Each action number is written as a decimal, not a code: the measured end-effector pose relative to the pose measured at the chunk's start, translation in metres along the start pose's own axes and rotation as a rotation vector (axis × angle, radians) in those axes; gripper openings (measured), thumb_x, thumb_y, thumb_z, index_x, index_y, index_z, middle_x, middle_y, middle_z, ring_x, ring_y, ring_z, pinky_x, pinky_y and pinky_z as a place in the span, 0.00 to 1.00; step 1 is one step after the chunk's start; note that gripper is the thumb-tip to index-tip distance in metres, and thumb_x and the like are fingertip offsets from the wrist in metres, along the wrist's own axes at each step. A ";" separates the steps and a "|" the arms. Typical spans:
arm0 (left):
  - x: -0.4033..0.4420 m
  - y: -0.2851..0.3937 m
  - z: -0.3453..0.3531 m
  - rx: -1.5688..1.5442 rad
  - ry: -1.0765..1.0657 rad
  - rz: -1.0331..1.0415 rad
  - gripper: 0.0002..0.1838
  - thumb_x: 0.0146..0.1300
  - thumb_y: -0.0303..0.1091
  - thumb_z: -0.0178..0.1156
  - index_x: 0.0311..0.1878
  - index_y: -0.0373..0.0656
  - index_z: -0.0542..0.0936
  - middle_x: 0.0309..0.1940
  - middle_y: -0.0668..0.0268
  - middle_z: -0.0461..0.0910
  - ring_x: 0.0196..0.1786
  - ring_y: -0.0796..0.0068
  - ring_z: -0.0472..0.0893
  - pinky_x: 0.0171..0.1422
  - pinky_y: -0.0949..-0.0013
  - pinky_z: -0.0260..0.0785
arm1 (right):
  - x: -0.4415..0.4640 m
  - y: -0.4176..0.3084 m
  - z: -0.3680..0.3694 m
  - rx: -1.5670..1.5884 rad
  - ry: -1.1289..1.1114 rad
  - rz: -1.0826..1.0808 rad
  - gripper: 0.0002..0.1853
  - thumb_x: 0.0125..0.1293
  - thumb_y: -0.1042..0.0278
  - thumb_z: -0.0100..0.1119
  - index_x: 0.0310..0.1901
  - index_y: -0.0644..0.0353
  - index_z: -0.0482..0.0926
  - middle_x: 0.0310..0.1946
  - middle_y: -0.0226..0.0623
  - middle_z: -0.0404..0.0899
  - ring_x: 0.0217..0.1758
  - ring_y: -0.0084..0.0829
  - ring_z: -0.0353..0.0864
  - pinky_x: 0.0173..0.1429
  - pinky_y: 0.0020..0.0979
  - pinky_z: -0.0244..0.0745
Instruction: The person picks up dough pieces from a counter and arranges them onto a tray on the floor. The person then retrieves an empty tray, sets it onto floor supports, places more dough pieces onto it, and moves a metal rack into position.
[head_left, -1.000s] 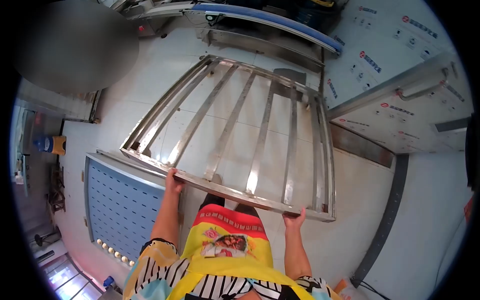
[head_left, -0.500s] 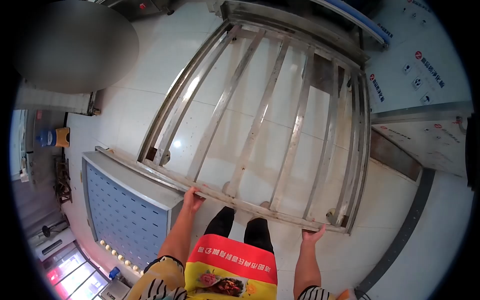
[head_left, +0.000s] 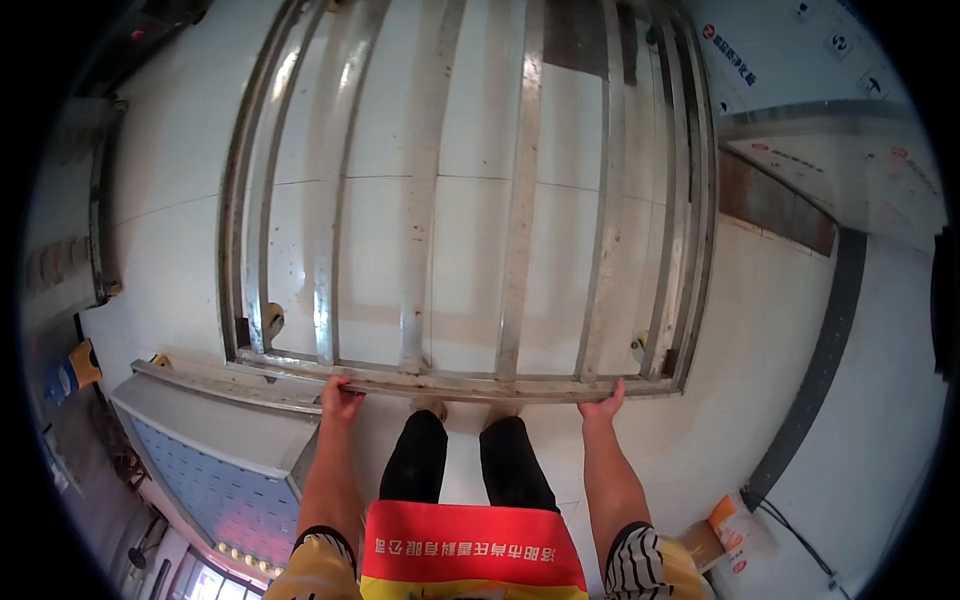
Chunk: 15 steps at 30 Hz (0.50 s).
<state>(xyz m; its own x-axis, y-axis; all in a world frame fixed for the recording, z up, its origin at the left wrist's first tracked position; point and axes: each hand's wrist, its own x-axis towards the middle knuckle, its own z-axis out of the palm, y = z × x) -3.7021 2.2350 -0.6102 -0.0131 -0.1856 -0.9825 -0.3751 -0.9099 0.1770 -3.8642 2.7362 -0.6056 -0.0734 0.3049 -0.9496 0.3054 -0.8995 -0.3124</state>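
Note:
A large metal slatted frame (head_left: 470, 384) spreads out in front of me, low over the floor. Its long slats run away from my body, and casters show beneath the near corners. My left hand (head_left: 342, 398) is closed around the near rail, left of the middle. Farther right along the same rail, my right hand (head_left: 602, 404) grips it close to the right corner. Both sets of fingertips are partly hidden by the rail. My legs stand just behind it, below a red and yellow apron (head_left: 470, 545).
A low steel unit with a blue perforated panel (head_left: 205, 480) stands at my left, close to the frame's near corner. To the right runs a pale wall with a dark base strip (head_left: 815, 370). An orange and white bag (head_left: 738, 535) lies at lower right.
The frame has swung from slanted to nearly square with my body, and its far end is now cut off at the top of the view. Both hands keep their hold on the rail.

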 end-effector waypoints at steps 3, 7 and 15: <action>0.011 0.000 -0.011 0.042 -0.025 -0.062 0.06 0.50 0.30 0.54 0.32 0.43 0.72 0.33 0.62 0.75 0.39 0.62 0.75 0.44 0.59 0.71 | 0.006 0.001 -0.003 -0.019 -0.017 0.000 0.30 0.60 0.46 0.53 0.61 0.52 0.66 0.62 0.36 0.64 0.63 0.43 0.64 0.65 0.49 0.60; 0.010 -0.011 0.012 0.063 0.020 -0.072 0.06 0.57 0.34 0.55 0.35 0.42 0.74 0.37 0.58 0.77 0.44 0.59 0.77 0.53 0.56 0.71 | 0.025 -0.007 -0.011 0.056 0.021 0.122 0.29 0.61 0.50 0.56 0.61 0.54 0.64 0.62 0.37 0.64 0.62 0.41 0.64 0.66 0.46 0.58; -0.092 -0.051 0.003 -0.015 -0.174 -0.136 0.17 0.62 0.32 0.55 0.53 0.41 0.67 0.47 0.50 0.74 0.53 0.47 0.76 0.59 0.45 0.68 | -0.024 -0.016 -0.035 -0.115 -0.225 0.079 0.39 0.60 0.49 0.58 0.63 0.68 0.54 0.65 0.41 0.58 0.70 0.39 0.54 0.72 0.42 0.48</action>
<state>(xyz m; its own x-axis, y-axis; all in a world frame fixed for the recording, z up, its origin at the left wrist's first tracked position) -3.6842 2.2991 -0.5293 -0.1242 0.0047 -0.9922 -0.3705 -0.9279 0.0420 -3.8343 2.7541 -0.5765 -0.2504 0.1461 -0.9570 0.4239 -0.8722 -0.2440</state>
